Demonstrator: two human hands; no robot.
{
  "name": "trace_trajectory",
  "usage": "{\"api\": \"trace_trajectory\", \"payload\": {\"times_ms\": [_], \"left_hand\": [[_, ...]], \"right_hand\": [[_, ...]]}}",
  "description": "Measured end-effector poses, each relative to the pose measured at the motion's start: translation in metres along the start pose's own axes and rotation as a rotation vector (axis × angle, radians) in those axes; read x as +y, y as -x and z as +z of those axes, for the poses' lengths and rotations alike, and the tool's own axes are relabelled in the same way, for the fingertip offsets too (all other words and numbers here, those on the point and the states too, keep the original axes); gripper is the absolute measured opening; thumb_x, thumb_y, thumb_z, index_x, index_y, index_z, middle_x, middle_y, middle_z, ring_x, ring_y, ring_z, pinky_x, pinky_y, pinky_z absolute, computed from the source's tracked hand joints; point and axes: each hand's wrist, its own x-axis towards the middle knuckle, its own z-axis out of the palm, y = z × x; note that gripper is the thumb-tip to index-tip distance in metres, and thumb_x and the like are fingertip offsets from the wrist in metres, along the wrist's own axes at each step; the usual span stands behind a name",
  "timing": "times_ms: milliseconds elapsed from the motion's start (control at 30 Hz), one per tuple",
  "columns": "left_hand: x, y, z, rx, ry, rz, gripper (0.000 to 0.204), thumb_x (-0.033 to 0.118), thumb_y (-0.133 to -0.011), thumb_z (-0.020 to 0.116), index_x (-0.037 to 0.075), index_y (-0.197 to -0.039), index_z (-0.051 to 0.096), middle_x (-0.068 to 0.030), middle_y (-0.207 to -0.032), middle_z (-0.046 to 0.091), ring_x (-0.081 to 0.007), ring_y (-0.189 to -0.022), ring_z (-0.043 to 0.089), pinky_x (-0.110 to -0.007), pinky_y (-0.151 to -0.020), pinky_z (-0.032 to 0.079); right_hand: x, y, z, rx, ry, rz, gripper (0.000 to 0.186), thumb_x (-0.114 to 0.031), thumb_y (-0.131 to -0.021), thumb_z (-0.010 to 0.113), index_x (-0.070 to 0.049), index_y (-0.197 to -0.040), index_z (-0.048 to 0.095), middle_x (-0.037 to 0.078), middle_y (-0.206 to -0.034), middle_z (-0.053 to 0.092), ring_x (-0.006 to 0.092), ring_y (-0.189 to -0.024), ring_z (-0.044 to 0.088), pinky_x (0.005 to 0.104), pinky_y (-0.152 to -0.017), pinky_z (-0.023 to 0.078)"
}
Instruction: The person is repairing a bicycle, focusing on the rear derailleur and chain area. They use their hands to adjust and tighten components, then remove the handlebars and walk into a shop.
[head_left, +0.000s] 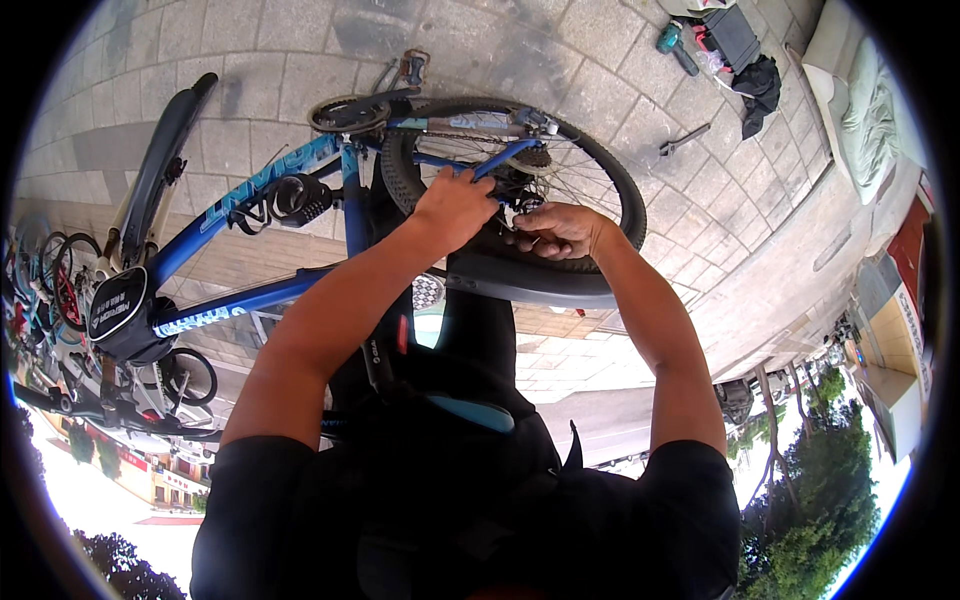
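Note:
A blue bicycle (pixel 200 245) lies on its side before me. My left hand (pixel 450 210) is closed on its blue rear frame tube (pixel 505 155), beside the rear wheel (pixel 623 190). Just right of it, my right hand (pixel 555 232) has its fingers bent round a small metal part (pixel 522 208) near the hub and sprockets (pixel 532 162); that part is too small to make out clearly. A black lock (pixel 295 200) hangs on the frame, and a black bag (pixel 125 315) sits at the frame's front.
A green drill (pixel 675 45), a dark toolbox (pixel 730 40), a black cloth (pixel 760 95) and an adjustable wrench (pixel 685 138) lie on the paving (pixel 270 60). Several other bicycles (pixel 65 280) stand at the left; a pale green cloth (pixel 865 130) lies at the right.

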Motion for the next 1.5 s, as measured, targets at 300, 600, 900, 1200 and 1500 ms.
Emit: {"api": "trace_trajectory", "payload": {"times_ms": [300,600,900,1200,1500], "left_hand": [[0.006,-0.002,0.000,0.017,-0.003,-0.002,0.016,0.023,-0.089,0.066,0.022,-0.096,0.080,-0.0004,-0.116,0.068,-0.0245,-0.112,0.065,-0.045,-0.093,0.048],[0.013,-0.015,0.015,0.088,-0.088,0.190,0.013,0.029,-0.084,0.069,0.027,-0.073,0.076,0.0119,-0.076,0.069,-0.0139,-0.103,0.062,-0.039,-0.097,0.036],[0.005,-0.012,0.006,0.089,-0.077,0.228,0.010,0.030,-0.081,0.070,0.027,-0.072,0.074,0.0133,-0.074,0.068,-0.0133,-0.102,0.060,-0.037,-0.092,0.039],[0.005,-0.012,0.009,0.118,0.010,0.219,0.005,0.023,-0.082,0.070,0.024,-0.078,0.074,0.0101,-0.083,0.069,-0.0160,-0.105,0.060,-0.038,-0.091,0.040],[0.011,-0.009,0.007,0.042,0.066,0.145,0.012,0.020,-0.084,0.073,0.025,-0.093,0.080,0.0100,-0.090,0.073,-0.0163,-0.102,0.060,-0.036,-0.091,0.040]], "right_hand": [[0.001,-0.003,-0.002,0.133,0.019,0.160,0.038,-0.040,-0.098,0.076,-0.004,-0.105,0.068,-0.005,-0.076,0.058,0.0046,-0.053,0.045,0.0209,-0.040,0.026],[-0.006,0.004,0.008,-0.007,-0.137,0.082,0.043,-0.033,-0.094,0.081,0.003,-0.112,0.066,0.002,-0.082,0.060,0.0086,-0.053,0.049,0.0198,-0.036,0.028],[-0.002,-0.003,0.003,-0.001,-0.108,0.104,0.038,-0.033,-0.091,0.084,-0.004,-0.106,0.066,0.000,-0.080,0.059,0.0061,-0.053,0.046,0.0187,-0.039,0.028],[-0.008,-0.006,0.018,0.247,0.090,0.132,0.023,-0.022,-0.089,0.086,-0.006,-0.084,0.070,0.000,-0.071,0.057,0.0055,-0.047,0.042,0.0229,-0.039,0.023],[-0.003,0.002,0.021,0.226,0.114,-0.005,0.024,-0.025,-0.092,0.082,-0.005,-0.086,0.070,-0.002,-0.068,0.054,0.0053,-0.049,0.044,0.0240,-0.039,0.024]]}}
